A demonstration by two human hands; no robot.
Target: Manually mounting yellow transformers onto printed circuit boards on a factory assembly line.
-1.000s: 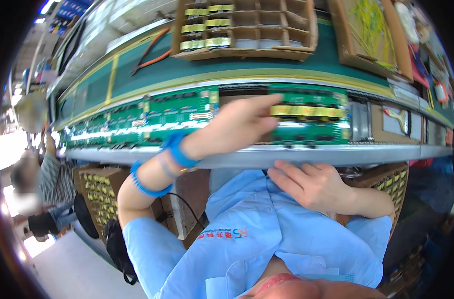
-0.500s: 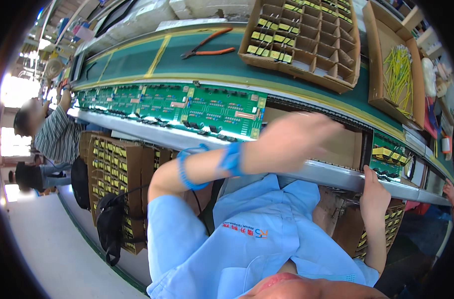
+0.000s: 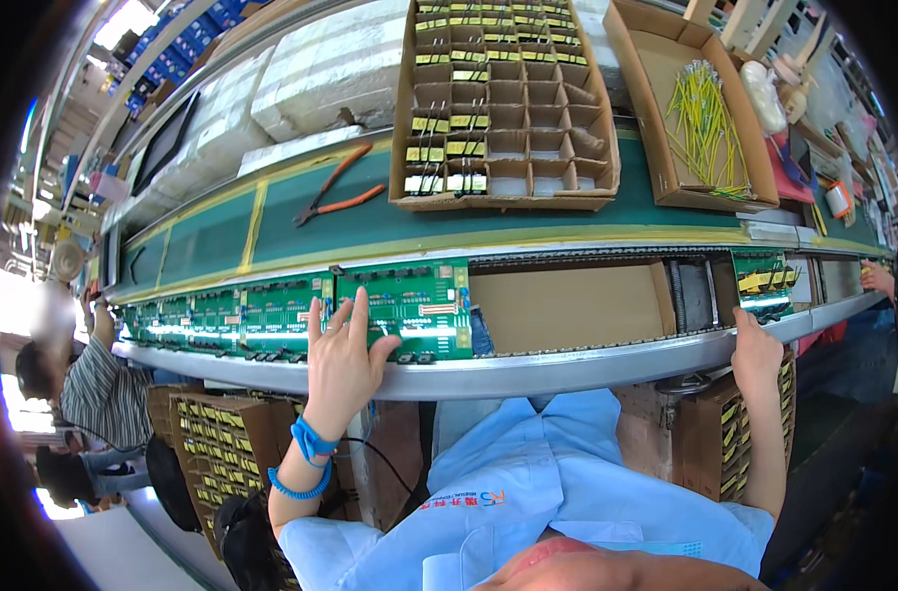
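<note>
Bright, glare on green boards (image 3: 280,307), fisheye-bent edges

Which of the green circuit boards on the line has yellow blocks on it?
The rightmost green board, beside your right hand. Yellow blocks stand on it; the row of green boards by your left hand shows no such blocks.

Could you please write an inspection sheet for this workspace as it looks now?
Surface: green bench top with yellow tape; metal rail along the near side.
Job's things: row of green circuit boards at left; board with yellow components at right.
Clutter: orange-handled pliers, divided carton, open carton with yellow wires.
Hands: left hand spread over the boards; right hand near the board with yellow components, grip unclear.
Cables: dark cable beside the left forearm.
Surroundings: person in stripes at left; another person's hand at far right.
</note>
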